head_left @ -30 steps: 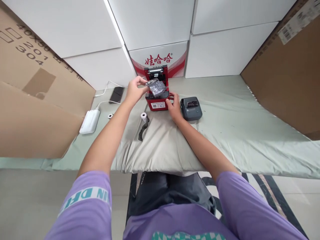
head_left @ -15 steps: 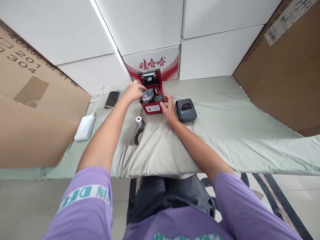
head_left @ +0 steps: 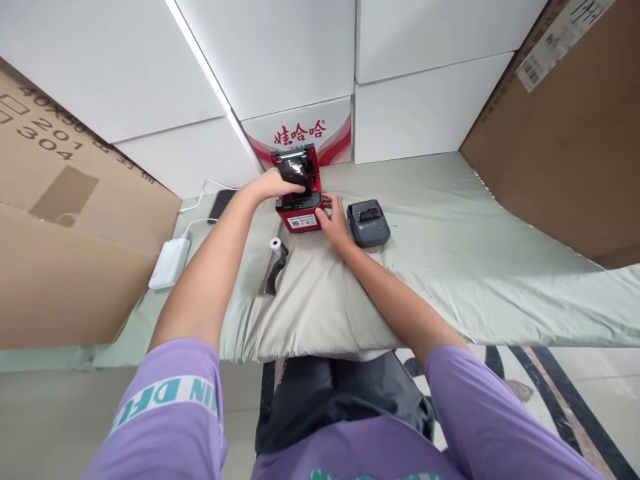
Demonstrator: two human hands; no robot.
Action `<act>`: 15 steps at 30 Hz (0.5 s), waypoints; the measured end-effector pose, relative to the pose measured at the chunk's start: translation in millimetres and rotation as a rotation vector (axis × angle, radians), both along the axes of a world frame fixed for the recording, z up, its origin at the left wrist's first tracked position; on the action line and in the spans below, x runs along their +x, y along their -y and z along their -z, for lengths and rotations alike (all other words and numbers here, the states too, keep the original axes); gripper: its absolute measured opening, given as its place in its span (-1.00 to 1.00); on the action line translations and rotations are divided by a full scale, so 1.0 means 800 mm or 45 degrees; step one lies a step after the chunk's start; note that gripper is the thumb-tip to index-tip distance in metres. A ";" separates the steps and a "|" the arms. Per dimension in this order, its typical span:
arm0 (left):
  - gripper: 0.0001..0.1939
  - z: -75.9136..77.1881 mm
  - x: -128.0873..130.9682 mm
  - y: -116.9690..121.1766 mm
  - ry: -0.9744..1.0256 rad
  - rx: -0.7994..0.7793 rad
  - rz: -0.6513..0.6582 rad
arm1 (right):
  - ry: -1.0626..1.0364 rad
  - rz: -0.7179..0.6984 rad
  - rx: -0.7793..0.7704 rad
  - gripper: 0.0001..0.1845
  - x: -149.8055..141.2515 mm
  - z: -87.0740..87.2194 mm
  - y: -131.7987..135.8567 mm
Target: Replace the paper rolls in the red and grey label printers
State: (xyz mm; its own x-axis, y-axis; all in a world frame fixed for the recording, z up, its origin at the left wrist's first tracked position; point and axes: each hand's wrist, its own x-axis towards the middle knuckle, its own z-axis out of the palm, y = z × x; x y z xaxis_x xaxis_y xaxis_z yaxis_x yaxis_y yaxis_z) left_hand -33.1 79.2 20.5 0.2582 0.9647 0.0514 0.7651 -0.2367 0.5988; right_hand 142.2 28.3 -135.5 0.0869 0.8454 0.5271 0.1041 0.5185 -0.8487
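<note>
Head view: red label printer [head_left: 299, 200] on pale green bedding [head_left: 450, 267], lid up, in front of red-lettered white carton [head_left: 305, 130]. Left hand [head_left: 273, 185] reaching over printer's open bay, fingers pinched on dark crinkled wrapped roll [head_left: 294, 172], seemingly lowering it in. Right hand [head_left: 333, 220] pressed flat against printer's right front corner, bracing, gripping nothing. Grey printer [head_left: 369, 223] just right; small white paper roll [head_left: 275, 244] near, front-left. Likely loading step; next calls for seating roll squarely, then releasing.
</note>
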 end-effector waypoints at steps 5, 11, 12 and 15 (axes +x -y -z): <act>-0.50 -0.034 0.013 0.026 0.247 0.028 0.099 | 0.021 0.000 -0.004 -0.54 -0.001 0.000 0.000; -0.50 -0.027 0.033 -0.012 -0.099 0.380 -0.127 | -0.002 -0.017 -0.025 -0.55 -0.001 -0.002 0.002; -0.53 -0.026 0.034 -0.017 -0.210 0.378 -0.134 | -0.008 -0.018 -0.027 -0.54 -0.001 -0.002 0.002; -0.50 -0.027 0.034 -0.020 -0.344 0.369 -0.105 | -0.011 -0.016 -0.035 -0.54 -0.001 -0.002 0.002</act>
State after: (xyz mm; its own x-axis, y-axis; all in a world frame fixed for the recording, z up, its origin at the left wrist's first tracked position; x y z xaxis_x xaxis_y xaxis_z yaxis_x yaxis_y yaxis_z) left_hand -5.8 94.9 42.4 0.2221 0.9383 0.2652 0.9092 -0.2976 0.2912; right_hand 141.7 27.0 -134.1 0.0805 0.8604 0.5032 0.0903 0.4965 -0.8633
